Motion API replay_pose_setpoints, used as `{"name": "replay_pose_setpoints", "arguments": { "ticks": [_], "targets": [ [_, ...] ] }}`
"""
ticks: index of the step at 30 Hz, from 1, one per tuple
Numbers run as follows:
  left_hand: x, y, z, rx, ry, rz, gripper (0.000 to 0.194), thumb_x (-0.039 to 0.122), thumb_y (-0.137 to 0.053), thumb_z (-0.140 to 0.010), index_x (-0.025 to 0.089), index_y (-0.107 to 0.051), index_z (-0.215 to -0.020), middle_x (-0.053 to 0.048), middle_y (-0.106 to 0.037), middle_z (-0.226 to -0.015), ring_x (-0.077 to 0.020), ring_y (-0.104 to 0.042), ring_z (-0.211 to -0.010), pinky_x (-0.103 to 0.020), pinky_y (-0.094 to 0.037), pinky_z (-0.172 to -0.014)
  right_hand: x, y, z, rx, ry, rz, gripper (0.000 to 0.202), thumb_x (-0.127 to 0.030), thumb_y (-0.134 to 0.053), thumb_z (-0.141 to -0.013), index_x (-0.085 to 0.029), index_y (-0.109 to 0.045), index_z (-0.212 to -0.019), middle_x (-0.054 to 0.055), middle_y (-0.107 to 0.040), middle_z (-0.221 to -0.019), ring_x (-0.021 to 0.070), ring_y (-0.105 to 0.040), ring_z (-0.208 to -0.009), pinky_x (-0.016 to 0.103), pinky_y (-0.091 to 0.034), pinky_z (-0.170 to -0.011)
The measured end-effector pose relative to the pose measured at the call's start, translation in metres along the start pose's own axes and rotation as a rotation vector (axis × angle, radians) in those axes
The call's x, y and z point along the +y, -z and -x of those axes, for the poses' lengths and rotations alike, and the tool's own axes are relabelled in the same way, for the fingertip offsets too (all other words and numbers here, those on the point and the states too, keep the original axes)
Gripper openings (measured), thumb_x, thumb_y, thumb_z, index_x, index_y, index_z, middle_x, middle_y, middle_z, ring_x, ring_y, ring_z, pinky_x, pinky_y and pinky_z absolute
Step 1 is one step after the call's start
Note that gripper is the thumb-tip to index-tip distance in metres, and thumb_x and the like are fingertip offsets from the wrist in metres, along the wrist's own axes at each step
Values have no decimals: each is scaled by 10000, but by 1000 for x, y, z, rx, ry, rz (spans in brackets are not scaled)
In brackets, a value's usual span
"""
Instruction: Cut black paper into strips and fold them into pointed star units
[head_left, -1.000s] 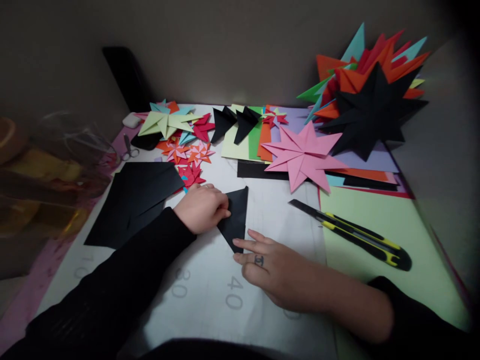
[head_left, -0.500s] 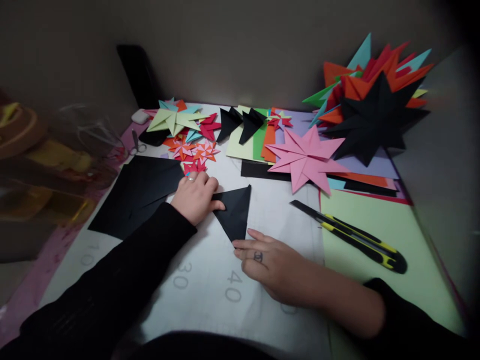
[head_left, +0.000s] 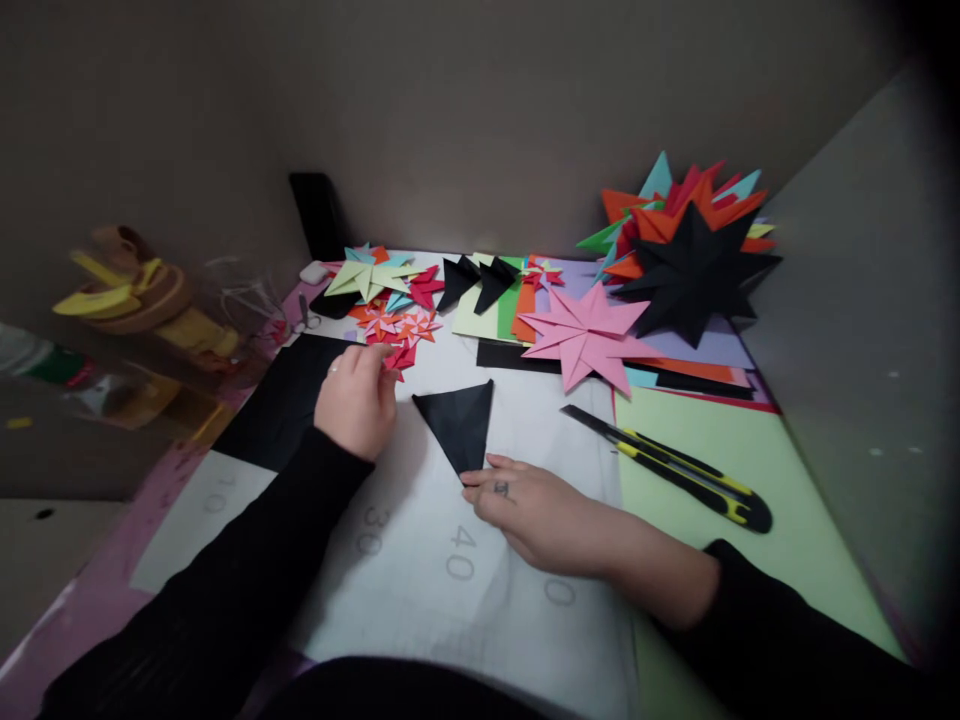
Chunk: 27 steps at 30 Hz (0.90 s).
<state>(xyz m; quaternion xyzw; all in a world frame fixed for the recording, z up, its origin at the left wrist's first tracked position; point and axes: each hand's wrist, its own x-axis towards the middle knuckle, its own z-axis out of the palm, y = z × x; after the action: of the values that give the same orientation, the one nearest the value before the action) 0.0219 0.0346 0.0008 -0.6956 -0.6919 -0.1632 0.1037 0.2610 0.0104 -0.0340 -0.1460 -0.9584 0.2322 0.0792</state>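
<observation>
A folded black paper triangle (head_left: 457, 425) lies on the white numbered sheet (head_left: 420, 620) before me, one point toward me. At that near point the fingers of my right hand (head_left: 532, 510) close on the paper and press it against the sheet. My left hand (head_left: 356, 400) is off the triangle, to its left, with loosely bent fingers and nothing visible in them. Beneath and beyond this hand are black paper sheets (head_left: 274, 405), partly covered by the hand and sleeve. Two small folded black pieces (head_left: 495, 283) rest farther back.
A yellow-and-black utility knife (head_left: 682, 475) lies to the right, blade out, partly on pale green paper (head_left: 750, 590). Behind it are a pink paper star (head_left: 585, 335) and a large black star (head_left: 697, 275). Small scissors (head_left: 306, 315) and a phone (head_left: 316, 215) are at the back left.
My left hand has let go of the triangle and moved left, up off it. My right hand stays on the near point. The camera view has shifted.
</observation>
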Motion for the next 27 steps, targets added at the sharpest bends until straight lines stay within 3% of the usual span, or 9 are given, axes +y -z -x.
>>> {"name": "replay_pose_setpoints", "arguments": {
  "ticks": [2,4,6,10,15,21,27],
  "targets": [
    [11,11,26,-136,-270,93,301,133,-391,-859,187,-611,-1058,-68,-649,-957,-201,-559,-859,-329,-428,-750,-1,2,-1,-3,-4,13,354,-37,-428,-755,-135,-552,-1072,122,-636,-1129,189,-473,-1199,417,-283,-1059],
    [23,17,53,-320,-540,99,325,119,-409,-857,190,-614,-1098,-65,-652,-1080,-198,-553,-926,-320,-422,-719,-2,3,-1,-3,-7,18,337,-62,-429,-776,-127,-552,-1083,134,-626,-1144,198,-477,-1195,416,-291,-1054],
    [32,17,74,-358,-596,14,338,114,-406,-872,167,-595,-1147,-68,-598,-1218,-207,-534,-993,-325,-407,-683,-2,3,-1,-4,-4,13,326,-80,-430,-786,-125,-555,-1084,138,-614,-1164,205,-471,-1201,418,-294,-1054],
    [37,11,84,-385,-554,-93,365,116,-415,-874,179,-565,-1201,-39,-541,-1298,-215,-521,-1021,-333,-387,-668,-1,2,0,-2,-1,8,357,-75,-435,-773,-95,-550,-1110,175,-597,-1181,214,-451,-1220,412,-296,-1052],
    [25,5,61,-407,-457,-206,384,91,-397,-861,146,-559,-1204,-89,-522,-1308,-240,-524,-1023,-369,-375,-682,-1,-2,1,8,-11,2,370,-90,-451,-768,-82,-554,-1123,206,-569,-1211,230,-484,-1187,413,-319,-1039],
    [5,-4,31,-487,-360,-256,409,94,-372,-851,115,-527,-1229,-104,-502,-1323,-269,-513,-1057,-425,-369,-701,0,-7,2,59,-20,-22,338,-76,-439,-766,-105,-576,-1074,168,-639,-1106,212,-503,-1167,420,-317,-1042],
    [-4,-11,19,-406,-323,-268,434,85,-357,-827,96,-538,-1220,-117,-546,-1280,-301,-502,-1065,-456,-358,-725,0,-6,2,44,10,-8,326,-69,-441,-763,-153,-563,-1054,89,-645,-1100,203,-470,-1188,450,-252,-1075]
  ]
}}
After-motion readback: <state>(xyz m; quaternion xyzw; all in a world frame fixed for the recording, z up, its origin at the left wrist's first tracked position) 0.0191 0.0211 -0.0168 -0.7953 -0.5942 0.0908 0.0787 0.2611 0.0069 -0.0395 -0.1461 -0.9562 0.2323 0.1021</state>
